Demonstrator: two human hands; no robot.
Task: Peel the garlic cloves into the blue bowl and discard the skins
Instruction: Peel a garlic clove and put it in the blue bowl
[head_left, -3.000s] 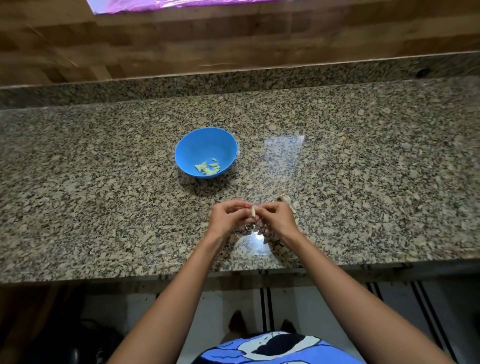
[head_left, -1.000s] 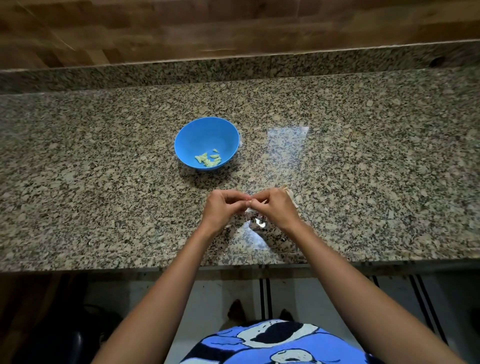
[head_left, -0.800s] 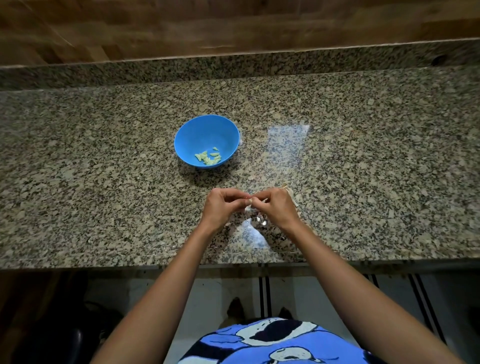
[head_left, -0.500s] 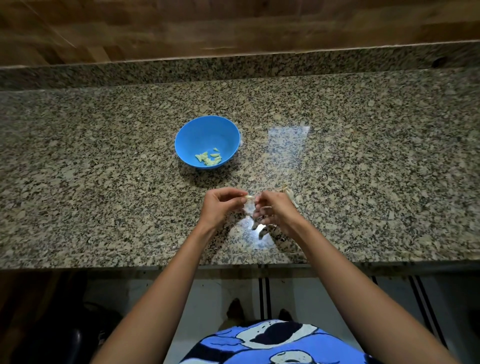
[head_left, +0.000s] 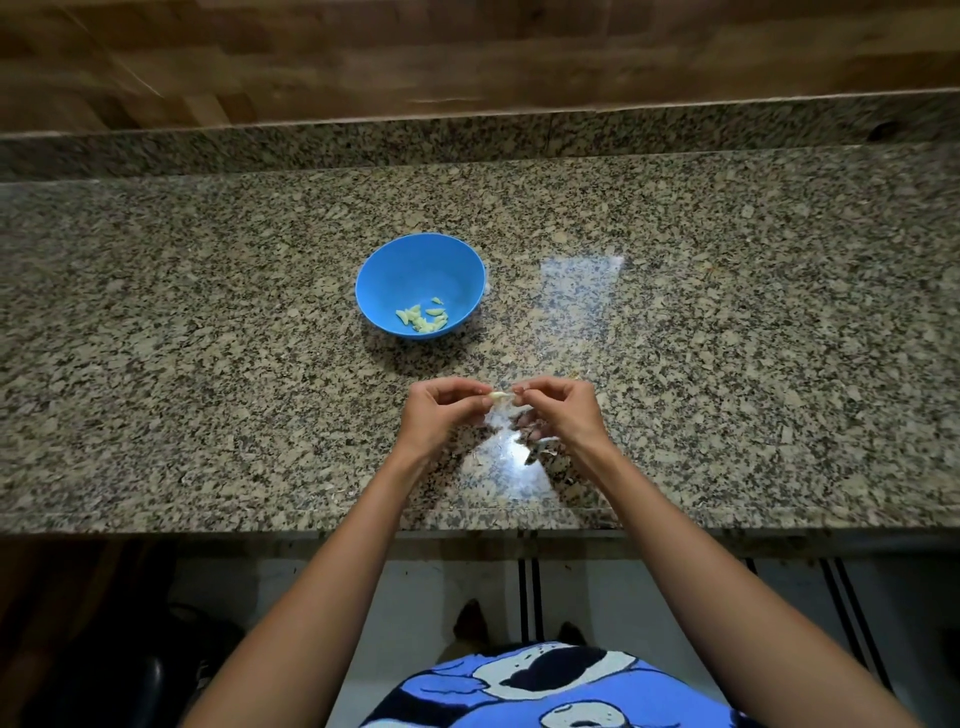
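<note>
One bowl (head_left: 421, 260), one counter (head_left: 727, 338). Left hand (head_left: 441, 413), right hand (head_left: 563, 410), one clove (head_left: 500, 396) between them. Peeled cloves (head_left: 423, 318) in bowl: several, too small to count.

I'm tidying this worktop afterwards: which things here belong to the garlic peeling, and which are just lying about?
Job: garlic clove, pinched between left hand and right hand; blue bowl; peeled cloves in it; loose skins on the countertop.
Lying about: dark object on the floor, bottom left.
</note>
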